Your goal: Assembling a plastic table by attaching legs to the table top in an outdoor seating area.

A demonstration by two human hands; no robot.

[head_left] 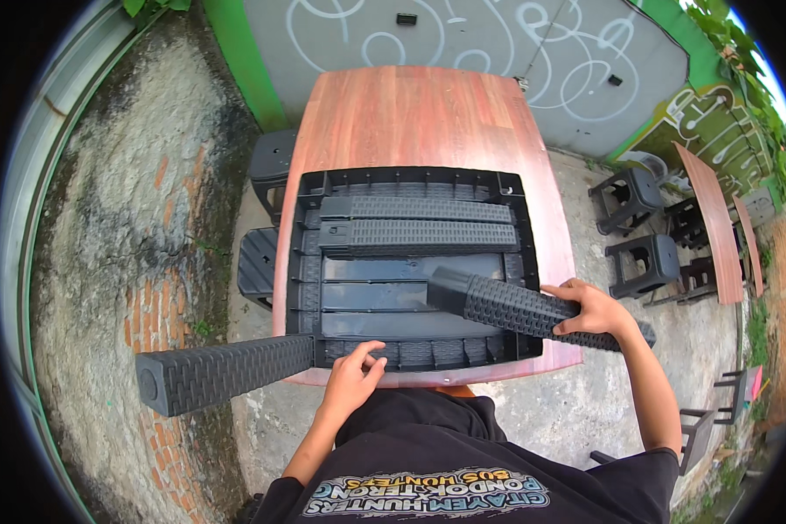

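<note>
An upturned black plastic tabletop [520, 262] with a ribbed rim lies on the wooden table. My right hand [592, 307] grips a black table leg [524, 306] with a woven pattern, holding it slanted over the right part of the tabletop. At the near left corner another leg [227, 375] stands up from the frame, its foot end toward me. Two more legs, an upper one [428, 210] and a lower one [428, 234], lie side by side inside the tabletop. Beside the near rim is my left hand [352, 377], fingers loosely bent and apart, with nothing in it.
The wooden table [419, 113] extends beyond the tabletop toward a grey painted wall [463, 44]. Black stools [629, 199] and another wooden table [707, 218] stand to the right. More stools [258, 262] are tucked at the left, near a rough wall [140, 192].
</note>
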